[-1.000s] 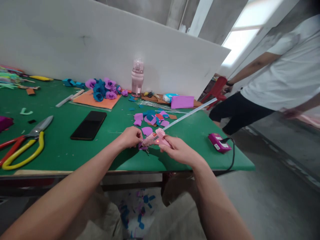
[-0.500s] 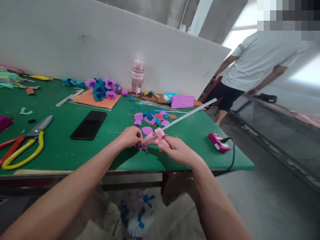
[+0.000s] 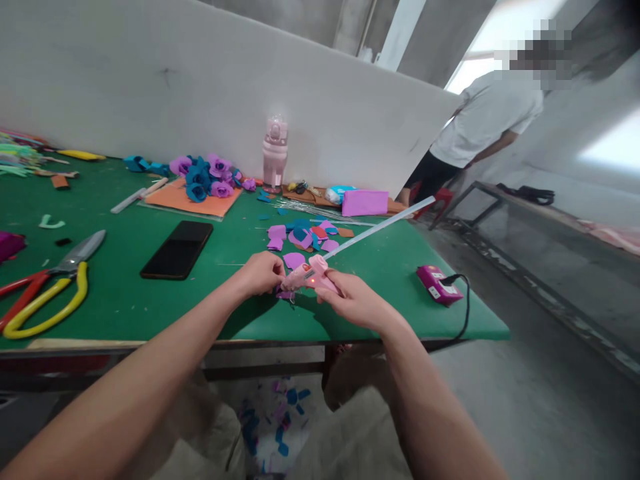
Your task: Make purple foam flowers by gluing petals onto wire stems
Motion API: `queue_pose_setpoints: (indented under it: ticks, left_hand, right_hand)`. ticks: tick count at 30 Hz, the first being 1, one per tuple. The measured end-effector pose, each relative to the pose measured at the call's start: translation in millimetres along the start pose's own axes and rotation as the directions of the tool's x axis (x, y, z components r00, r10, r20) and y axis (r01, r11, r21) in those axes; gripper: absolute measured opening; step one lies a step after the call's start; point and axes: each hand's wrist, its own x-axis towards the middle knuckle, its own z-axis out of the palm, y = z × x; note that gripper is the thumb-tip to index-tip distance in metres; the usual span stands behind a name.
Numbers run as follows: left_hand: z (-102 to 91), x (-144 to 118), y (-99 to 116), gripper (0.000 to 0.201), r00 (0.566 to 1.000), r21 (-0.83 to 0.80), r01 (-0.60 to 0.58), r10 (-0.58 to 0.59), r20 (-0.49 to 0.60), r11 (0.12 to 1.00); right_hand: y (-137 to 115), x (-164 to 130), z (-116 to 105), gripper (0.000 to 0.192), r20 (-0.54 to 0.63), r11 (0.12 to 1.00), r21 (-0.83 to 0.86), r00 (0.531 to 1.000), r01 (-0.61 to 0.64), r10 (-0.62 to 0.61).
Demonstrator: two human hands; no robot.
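My right hand (image 3: 350,298) is wrapped round the grip of a pink hot glue gun (image 3: 314,275), whose small orange light is lit. A long clear glue stick (image 3: 380,228) juts from its back, up and to the right. The nozzle points left at the fingertips of my left hand (image 3: 261,273), which are pinched together. Beneath them shows a purple paper piece (image 3: 285,293); whether the fingers grip it is hidden. Just beyond the gun lies a loose purple petal (image 3: 295,261), with a pile of purple, blue and red cut pieces (image 3: 301,236) behind it.
On the green table (image 3: 240,233) lie a black phone (image 3: 179,250), large shears (image 3: 70,273) and paper roses (image 3: 205,177) on an orange sheet. A pink bottle (image 3: 275,157) stands by the white board. A purple power socket (image 3: 440,285) with a cord sits right. Another person (image 3: 485,127) stands beyond.
The other person has moved left and farther away, past the table's right end. My hands and the glue gun stay almost in the same place.
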Motion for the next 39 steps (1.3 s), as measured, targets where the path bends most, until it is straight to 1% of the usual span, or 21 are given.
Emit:
queue_pose_setpoints:
  ticks: [8,16,19,21,23,26,30,33,35,37,39]
  left_hand:
    - [0.4,1,-2,0.006,1.000,-0.021,-0.003,0.003,0.002,1.000]
    - [0.9,1,-5,0.007,0.999,-0.025,-0.032,0.031,-0.009,0.999]
    - [1.5,2,-7,0.008,0.999,-0.028,-0.031,0.031,-0.015,0.999]
    - [2.2,3,-9,0.009,0.999,-0.036,-0.040,0.039,-0.022,0.999]
    - [2.9,3,-9,0.009,0.999,-0.056,-0.047,0.046,-0.029,0.997]
    - [2.5,3,-9,0.010,0.999,-0.135,-0.046,0.044,-0.022,0.990]
    - [-2.3,0,-6,0.012,0.999,-0.289,0.004,0.009,0.043,0.957]
    - [-5.8,-3,-6,0.016,0.998,-0.339,0.027,-0.003,0.071,0.940]
    - [-6.8,-4,-6,0.018,0.997,-0.359,0.023,0.004,0.074,0.933]
    - [-7.1,-5,-6,0.019,0.997,-0.397,0.024,0.009,0.081,0.918]
    - [-7.9,-8,-4,0.019,0.996,-0.450,0.021,0.018,0.082,0.893]
  right_hand:
    - [-1,0,-1,0.018,0.030,0.999,0.018,0.999,-0.028,0.027]
    - [0,-5,-10,0.018,0.025,0.996,0.072,0.998,-0.052,0.051]
    - [2,-10,-16,0.021,0.054,0.986,0.137,0.995,-0.095,0.088]
    - [5,-13,-20,0.025,0.079,0.964,0.229,0.990,-0.133,0.117]
    - [10,-15,-24,0.029,0.094,0.922,0.352,0.986,-0.161,0.136]
    - [23,-14,-29,0.040,0.078,0.856,0.484,0.984,-0.180,0.163]
    - [57,-6,-33,0.040,0.048,0.818,0.523,0.967,-0.239,0.252]
    - [86,-2,-34,0.038,-0.029,0.829,0.477,0.937,-0.292,0.348]
    - [99,-1,-35,0.041,-0.070,0.844,0.421,0.915,-0.333,0.396]
    - [107,0,-35,0.046,-0.121,0.863,0.368,0.902,-0.347,0.414]
    - [110,0,-34,0.048,-0.155,0.890,0.308,0.905,-0.336,0.395]
